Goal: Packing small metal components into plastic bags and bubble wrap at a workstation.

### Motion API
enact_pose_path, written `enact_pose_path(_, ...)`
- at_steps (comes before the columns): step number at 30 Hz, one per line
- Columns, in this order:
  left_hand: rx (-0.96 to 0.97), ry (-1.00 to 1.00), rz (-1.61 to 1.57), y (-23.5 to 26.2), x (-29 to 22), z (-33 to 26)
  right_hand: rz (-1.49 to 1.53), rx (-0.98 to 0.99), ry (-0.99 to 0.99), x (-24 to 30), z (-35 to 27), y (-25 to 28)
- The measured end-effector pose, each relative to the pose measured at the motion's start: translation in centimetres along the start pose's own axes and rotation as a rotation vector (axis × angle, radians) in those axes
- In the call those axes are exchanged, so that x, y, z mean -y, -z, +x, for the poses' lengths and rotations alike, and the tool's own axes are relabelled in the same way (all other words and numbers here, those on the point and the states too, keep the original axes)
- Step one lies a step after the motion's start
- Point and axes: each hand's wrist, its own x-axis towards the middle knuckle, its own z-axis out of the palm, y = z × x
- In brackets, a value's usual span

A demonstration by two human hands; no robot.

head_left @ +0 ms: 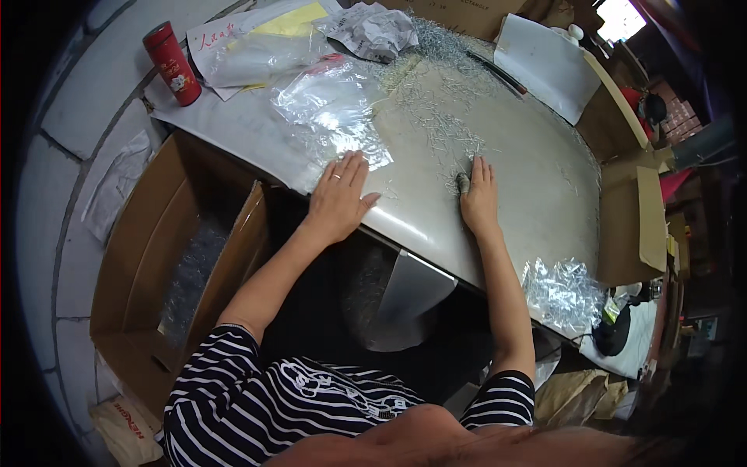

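My left hand point(339, 198) lies flat, fingers together, on a clear plastic bag point(331, 117) at the near edge of a grey metal table point(529, 179). A ring shows on one finger. My right hand point(478, 194) rests flat on the table, one finger wrapped in grey tape, its fingertips touching a scatter of small thin metal pins point(440, 109) spread over the table's middle and far side. Neither hand grips anything.
A red flask point(173, 64) stands at the far left by papers and bags point(257, 43). A white sheet point(548, 66) lies at the far right. An open cardboard box point(175, 257) sits on the floor at left. Crumpled clear bags point(562, 292) lie at right.
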Motion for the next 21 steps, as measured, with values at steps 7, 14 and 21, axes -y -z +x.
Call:
enact_pose_path(7,-0.285,-0.303,-0.057,-1.4,-3.9,-5.6,0.002,0.097,-0.137,1.5,-6.6,4.5)
enact_pose_path(14,-0.238,-0.193,-0.544,0.5,-2.4,-4.4,0.236,-0.175,-0.005,5.1,-11.5,8.8)
enact_pose_path(21,0.196,-0.217,-1.005,3.0,-8.3,-9.0,0.787,0.384,-0.107,11.7,-19.9,10.4)
